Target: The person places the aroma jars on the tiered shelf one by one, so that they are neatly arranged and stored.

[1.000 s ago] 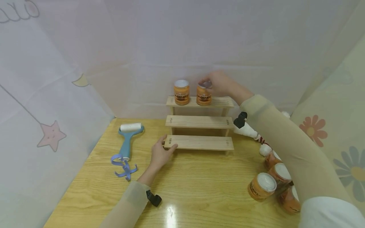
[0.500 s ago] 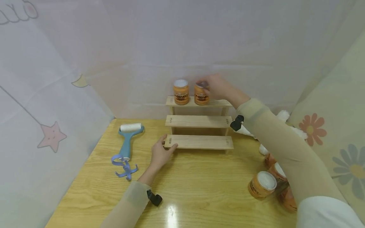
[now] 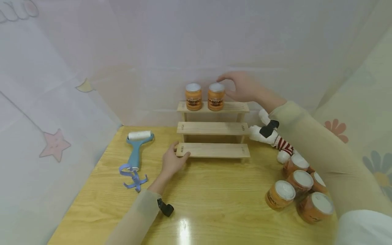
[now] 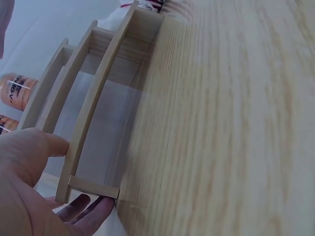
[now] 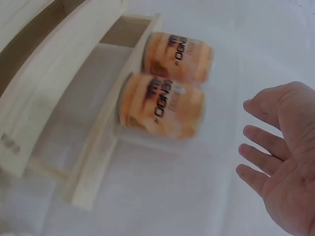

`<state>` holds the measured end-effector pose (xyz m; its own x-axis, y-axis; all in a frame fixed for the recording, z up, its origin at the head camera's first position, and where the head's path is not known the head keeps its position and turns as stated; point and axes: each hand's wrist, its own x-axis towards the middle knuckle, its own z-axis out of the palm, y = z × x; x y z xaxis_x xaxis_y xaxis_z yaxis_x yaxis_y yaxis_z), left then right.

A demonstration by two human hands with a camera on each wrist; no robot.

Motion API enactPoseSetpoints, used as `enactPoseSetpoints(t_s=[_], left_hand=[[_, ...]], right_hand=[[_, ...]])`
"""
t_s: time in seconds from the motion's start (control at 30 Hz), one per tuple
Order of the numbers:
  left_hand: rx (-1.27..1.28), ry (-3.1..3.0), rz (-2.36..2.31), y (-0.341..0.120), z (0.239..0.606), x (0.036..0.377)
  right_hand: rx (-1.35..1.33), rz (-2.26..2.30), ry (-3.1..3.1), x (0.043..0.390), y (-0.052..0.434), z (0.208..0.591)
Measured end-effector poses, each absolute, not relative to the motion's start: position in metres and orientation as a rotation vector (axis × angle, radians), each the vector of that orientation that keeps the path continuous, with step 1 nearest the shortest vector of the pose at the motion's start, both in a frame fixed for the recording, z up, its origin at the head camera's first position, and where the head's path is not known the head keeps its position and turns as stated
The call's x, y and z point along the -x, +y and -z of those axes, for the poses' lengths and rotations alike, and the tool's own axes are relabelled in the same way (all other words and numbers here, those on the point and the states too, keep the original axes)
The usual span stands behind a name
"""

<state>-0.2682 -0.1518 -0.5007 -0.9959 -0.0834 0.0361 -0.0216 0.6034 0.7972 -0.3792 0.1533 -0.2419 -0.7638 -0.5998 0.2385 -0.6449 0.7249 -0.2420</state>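
A three-step wooden shelf [image 3: 213, 150] stands against the back wall in the head view. Two orange jars with white lids, a left jar [image 3: 193, 98] and a right jar [image 3: 216, 98], stand upright side by side on its top step. My left hand [image 3: 172, 162] grips the left end of the lowest step; in the left wrist view its thumb [image 4: 58, 146] presses the board's edge and the other fingers reach round the end support. Just right of the right jar is my right hand [image 3: 243, 86], fingers loosely bent and holding nothing. The right wrist view shows a gap between that hand [image 5: 290, 155] and the jars.
Several more orange jars [image 3: 280, 195] are grouped on the right of the wooden table [image 3: 208, 197]. Behind them lies a white plush toy [image 3: 260, 134] with red stripes, partly under the right arm. On the left lie a blue-handled roller [image 3: 135, 154] and a purple hook rack [image 3: 134, 178].
The right jar slid left, closer to the left jar, with my right hand on its lid. That hand then let go and moved off to the right. My left hand stayed put.
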Motion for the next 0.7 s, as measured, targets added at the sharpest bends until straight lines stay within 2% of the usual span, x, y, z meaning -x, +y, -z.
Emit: enactPoseSetpoints(t_s=[0.17,0.4,0.7], left_hand=[[-0.044,-2.731,1.383,-0.148,0.501,0.274],[0.005,-2.696,1.413,-0.140,0.502,0.270],[-0.003,-2.746,1.368,-0.139,0.498,0.265]], right_hand=[[-1.017,-0.424,-2.722,0.356,0.195,0.226],[-1.045,-0.355,-2.676,0.325,0.257,0.229],[-0.855,-0.239,-2.808,0.281,0.314,0.234]])
